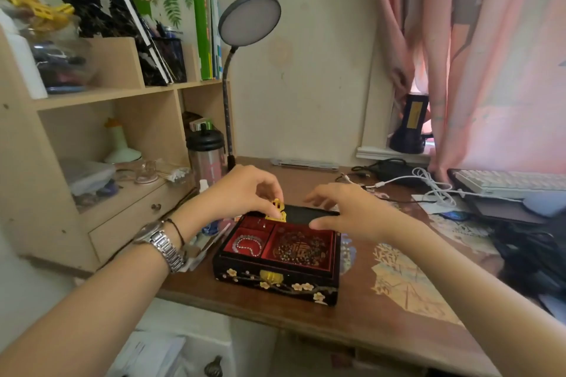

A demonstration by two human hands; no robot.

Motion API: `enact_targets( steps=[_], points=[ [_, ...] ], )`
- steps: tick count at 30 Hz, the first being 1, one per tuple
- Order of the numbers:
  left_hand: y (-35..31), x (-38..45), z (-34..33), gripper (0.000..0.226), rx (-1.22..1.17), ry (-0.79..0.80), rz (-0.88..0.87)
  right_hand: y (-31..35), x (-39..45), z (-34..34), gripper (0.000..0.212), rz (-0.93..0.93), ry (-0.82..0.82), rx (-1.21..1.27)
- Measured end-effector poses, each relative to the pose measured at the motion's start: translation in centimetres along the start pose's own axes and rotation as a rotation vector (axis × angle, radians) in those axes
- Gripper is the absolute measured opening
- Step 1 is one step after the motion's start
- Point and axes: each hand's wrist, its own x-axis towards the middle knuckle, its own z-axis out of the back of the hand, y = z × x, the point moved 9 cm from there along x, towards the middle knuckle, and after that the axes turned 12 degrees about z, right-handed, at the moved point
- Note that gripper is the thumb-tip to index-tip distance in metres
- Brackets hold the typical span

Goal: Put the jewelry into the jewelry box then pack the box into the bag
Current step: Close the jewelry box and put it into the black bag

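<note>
A black lacquer jewelry box (245,275) with painted blossoms and a gold front clasp sits near the desk's front edge, its red lining showing. A pale bead bracelet (248,246) lies in the front-left compartment. Dark beaded jewelry (298,249) fills the large right compartment. The dark lid (303,214) stands partly raised at the back. My left hand (242,193) pinches the gold latch plate (277,210) on the lid's edge. My right hand (346,211) grips the lid's right part, thumb below and fingers above. I see no bag that I can name.
A wooden shelf unit (92,138) with books, a tumbler (205,153) and a gooseneck lamp (249,20) stands to the left. White cables (428,184), a keyboard (505,182) and dark clutter lie at the right. A pink curtain (477,55) hangs behind.
</note>
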Motion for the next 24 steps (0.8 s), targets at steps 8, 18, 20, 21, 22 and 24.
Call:
enact_targets(
  steps=[8, 18, 20, 21, 22, 24],
  points=[
    [1.6, -3.9, -4.3, 0.01, 0.094, -0.006, -0.033, 1.3, -2.0, -5.0, 0.047, 0.013, 0.119, -0.119],
    [2.8, -4.9, -5.7, 0.007, 0.086, -0.061, -0.031, 1.6, -2.8, -6.4, 0.049, 0.016, 0.049, -0.253],
    [2.9, -5.0, -5.7, 0.007, 0.065, -0.052, -0.048, 1.5, -2.8, -6.5, 0.049, 0.018, 0.033, -0.257],
    [3.0, -5.1, -5.8, 0.006, 0.049, -0.037, -0.053, 1.5, -2.9, -6.5, 0.048, 0.019, 0.027, -0.258],
    [3.1, -5.2, -5.8, 0.007, 0.035, -0.018, -0.053, 1.4, -2.8, -6.5, 0.048, 0.019, 0.022, -0.258],
    [3.4, -5.3, -6.0, 0.008, 0.018, 0.012, -0.043, 1.3, -2.8, -6.5, 0.047, 0.017, 0.016, -0.255]
  ],
)
